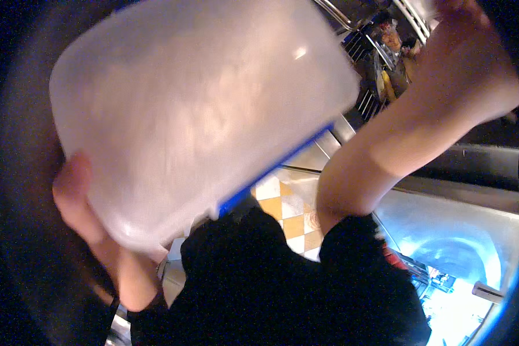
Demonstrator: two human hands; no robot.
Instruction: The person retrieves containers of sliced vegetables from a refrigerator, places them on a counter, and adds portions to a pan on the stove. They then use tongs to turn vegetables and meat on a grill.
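A large whitish, see-through plastic tub (207, 115) with rounded corners fills the upper left, tilted close in front of me. A blue edge (277, 167) runs along its lower right side. My left hand (75, 187) is closed on the tub's left side, the thumb lying against its face and the other fingers hidden behind. My right arm (380, 155) stretches up past the tub's right end. At the upper right rim of the view, my right hand (458, 17) is dark and smeared near metal bars, and its fingers cannot be made out.
Wire racks (366, 104) holding wrapped, mixed items stand beyond the tub at upper right. Below my right arm lies a metal surface (461, 225), brightly lit at lower right. A yellow-and-white checkered floor (285, 213) shows between my arms.
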